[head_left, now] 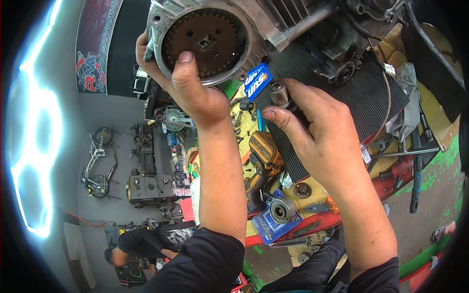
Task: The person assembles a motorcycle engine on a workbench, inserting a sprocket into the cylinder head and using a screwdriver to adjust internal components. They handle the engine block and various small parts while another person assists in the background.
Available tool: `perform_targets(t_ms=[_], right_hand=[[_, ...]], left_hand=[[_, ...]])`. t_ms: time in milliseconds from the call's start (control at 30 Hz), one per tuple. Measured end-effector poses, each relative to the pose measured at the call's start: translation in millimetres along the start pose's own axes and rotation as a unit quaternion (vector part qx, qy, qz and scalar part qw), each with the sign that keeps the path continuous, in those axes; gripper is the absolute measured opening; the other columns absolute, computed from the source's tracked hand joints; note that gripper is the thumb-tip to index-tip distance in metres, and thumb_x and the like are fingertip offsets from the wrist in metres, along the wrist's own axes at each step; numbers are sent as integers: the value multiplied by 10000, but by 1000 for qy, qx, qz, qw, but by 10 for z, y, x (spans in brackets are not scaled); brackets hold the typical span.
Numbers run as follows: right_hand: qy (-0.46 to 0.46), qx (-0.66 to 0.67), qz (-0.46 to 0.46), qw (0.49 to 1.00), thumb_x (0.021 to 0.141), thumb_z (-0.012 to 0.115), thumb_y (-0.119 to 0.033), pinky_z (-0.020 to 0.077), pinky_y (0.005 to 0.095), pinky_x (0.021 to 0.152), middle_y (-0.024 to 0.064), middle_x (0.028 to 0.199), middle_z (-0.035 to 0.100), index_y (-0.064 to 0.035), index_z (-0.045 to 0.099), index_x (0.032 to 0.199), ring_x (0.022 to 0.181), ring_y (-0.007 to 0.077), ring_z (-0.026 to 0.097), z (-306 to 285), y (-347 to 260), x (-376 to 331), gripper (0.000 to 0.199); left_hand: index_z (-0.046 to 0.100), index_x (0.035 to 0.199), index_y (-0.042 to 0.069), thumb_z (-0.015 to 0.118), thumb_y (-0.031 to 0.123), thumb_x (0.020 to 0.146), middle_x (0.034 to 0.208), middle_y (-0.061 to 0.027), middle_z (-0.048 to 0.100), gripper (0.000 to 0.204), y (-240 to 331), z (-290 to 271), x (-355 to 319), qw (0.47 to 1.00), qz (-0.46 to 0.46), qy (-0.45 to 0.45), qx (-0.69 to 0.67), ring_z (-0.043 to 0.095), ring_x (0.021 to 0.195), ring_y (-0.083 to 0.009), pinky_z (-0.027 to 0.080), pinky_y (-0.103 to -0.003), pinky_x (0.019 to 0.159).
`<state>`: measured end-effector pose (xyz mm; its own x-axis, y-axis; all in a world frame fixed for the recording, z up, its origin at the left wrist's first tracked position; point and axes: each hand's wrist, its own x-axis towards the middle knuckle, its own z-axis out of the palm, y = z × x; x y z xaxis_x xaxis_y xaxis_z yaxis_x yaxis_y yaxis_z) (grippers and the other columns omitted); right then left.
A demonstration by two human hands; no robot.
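A metal engine casing point(155, 30) fills the top of the view, with a dark toothed sprocket point(202, 31) inside its round opening. My left hand point(198, 97) grips the casing's lower left rim. Its thumb lies over the sprocket's lower edge, and the other fingers go behind the casing, partly hidden. Right of the opening, my right hand point(325, 122) pinches a small shiny cylindrical metal part point(279, 93) between thumb and fingers, apart from the sprocket. A blue tag point(257, 82) sits between the casing and that part.
Beneath the engine lies a black ribbed mat point(361, 110) on a yellow-topped bench. A yellow-black cordless power tool point(265, 154), a round metal part point(281, 211) on blue packaging and orange-handled pliers point(320, 207) lie nearer me. Grey cloth point(405, 110) is at right. Another person point(146, 244) bends at lower left.
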<state>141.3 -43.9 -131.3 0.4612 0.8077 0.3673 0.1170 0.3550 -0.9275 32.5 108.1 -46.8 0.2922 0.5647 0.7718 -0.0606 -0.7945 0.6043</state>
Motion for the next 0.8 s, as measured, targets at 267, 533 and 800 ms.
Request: perform_targets(t_ms=[267, 533, 800], right_hand=[[1, 25, -1, 1000, 890, 867, -217, 588, 390, 789, 212, 1032, 762, 40, 721, 1216, 907, 354, 760, -11, -10, 1, 440], [-9, 14, 2, 1000, 763, 956, -252, 579, 389, 734, 190, 943, 740, 37, 722, 1153, 824, 333, 737, -11, 8, -17, 538], [-4, 9, -4, 1000, 712, 979, -233, 548, 383, 677, 177, 859, 701, 33, 708, 1073, 738, 312, 685, -5, 8, -15, 524]], left_hand=[[614, 1379, 12, 526, 350, 968, 1295, -168, 693, 539, -85, -5, -1, 999, 17, 42, -27, 691, 1201, -300, 557, -455, 1054], [621, 1373, 10, 533, 343, 972, 1289, -167, 697, 528, -112, -31, -6, 998, 16, 51, -23, 699, 1191, -299, 567, -452, 1044], [305, 1563, 45, 548, 237, 950, 1313, -130, 591, 687, -25, -52, -7, 1000, 12, -9, -2, 645, 1158, -217, 558, -389, 1035]])
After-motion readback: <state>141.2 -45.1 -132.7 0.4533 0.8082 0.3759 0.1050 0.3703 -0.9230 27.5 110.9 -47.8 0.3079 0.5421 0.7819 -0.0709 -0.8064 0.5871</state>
